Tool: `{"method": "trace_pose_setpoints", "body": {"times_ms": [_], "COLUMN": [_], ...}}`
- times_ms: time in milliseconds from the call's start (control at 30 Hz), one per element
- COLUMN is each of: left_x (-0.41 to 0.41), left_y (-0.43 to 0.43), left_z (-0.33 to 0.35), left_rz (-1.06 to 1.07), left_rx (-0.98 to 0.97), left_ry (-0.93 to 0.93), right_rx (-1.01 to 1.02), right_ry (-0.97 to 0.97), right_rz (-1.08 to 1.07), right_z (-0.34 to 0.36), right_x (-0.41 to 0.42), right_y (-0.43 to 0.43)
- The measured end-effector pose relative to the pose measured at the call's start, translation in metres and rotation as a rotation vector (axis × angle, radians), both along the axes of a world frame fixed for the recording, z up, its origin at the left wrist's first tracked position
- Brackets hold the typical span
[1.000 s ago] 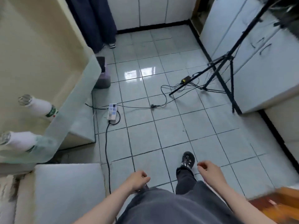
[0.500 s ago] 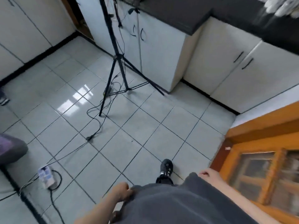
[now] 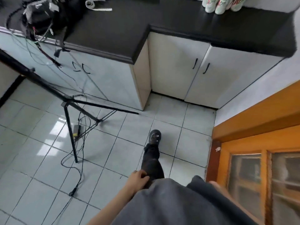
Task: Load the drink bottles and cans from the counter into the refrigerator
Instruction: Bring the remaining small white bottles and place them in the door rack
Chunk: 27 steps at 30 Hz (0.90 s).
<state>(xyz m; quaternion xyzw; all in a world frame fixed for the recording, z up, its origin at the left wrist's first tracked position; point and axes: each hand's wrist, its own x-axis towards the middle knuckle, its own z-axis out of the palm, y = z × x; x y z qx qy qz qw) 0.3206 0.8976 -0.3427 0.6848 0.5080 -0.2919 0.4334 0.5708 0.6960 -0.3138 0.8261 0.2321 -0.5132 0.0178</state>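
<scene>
Three or four drink bottles (image 3: 220,5), white with green and red labels, we recorded standing close together at the far right end of the black counter (image 3: 113,30). Their tops were cut off by the upper edge of the view, and we could not settle the exact count.

Left hand (image 3: 138,177): logged low in the view, just beside the dark trouser leg (image 3: 152,164), fingers loosely curled, nothing held in it.

Right hand (image 3: 214,185): blurred and partly behind the grey shirt (image 3: 170,205). We could not tell how its fingers lay or whether it held anything. Both hands were well apart from the bottles.

Cabinets (image 3: 178,70): white, doors closed, black handles, under the counter, which turned a corner between the two runs.

Equipment bundle (image 3: 40,15): black, with trailing wires, on the counter's left end. A pale strap (image 3: 97,6) lay near it.

Tripod (image 3: 69,103): black, legs spread on the tiled floor (image 3: 40,159), in front of the left cabinets. Cables (image 3: 72,192) ran across the tiles past its near leg, and we noted a small power adapter (image 3: 76,130) between the legs.

Shoe (image 3: 155,135): one, dark, set forward on the tiles below the trouser leg.

Wooden cabinet (image 3: 259,143): orange, with glazed doors, at the right edge of the view, beside a white wall.
</scene>
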Motion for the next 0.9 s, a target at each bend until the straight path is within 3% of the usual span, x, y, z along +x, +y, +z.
{"method": "trace_pose_setpoints", "body": {"times_ms": [67,167,267,467,700,833,900], "left_x": [0.031,0.082,0.136,0.272,0.428,0.497,0.529], "left_y": [0.049,0.127,0.195,0.302,0.327,0.305,0.302], "left_z": [-0.008,-0.011,-0.007,0.010,0.022,0.049,0.068], "left_rz": [0.011,-0.086,-0.210,-0.284,-0.181,0.095,0.133], "left_rx": [0.017,0.029,0.029,0.072,0.089,0.070,0.034], "left_ry": [0.016,0.047,0.116,0.087,-0.050,-0.209,-0.309], "right_rx": [-0.009,-0.023,-0.057,0.206,0.339,0.479,0.564], "right_ry": [-0.017,0.014,-0.038,-0.048,-0.095,-0.178,-0.224], "right_rz": [0.016,-0.322,-0.410,-0.810,-0.515,-0.372,-0.402], "right_z": [0.007,0.017,0.028,0.041,0.048,0.060,0.071], "right_x": [0.026,0.067,0.112,0.196,0.323,0.417,0.463], "right_y": [0.017,0.056,0.097,0.195,0.253,0.280,0.306]}}
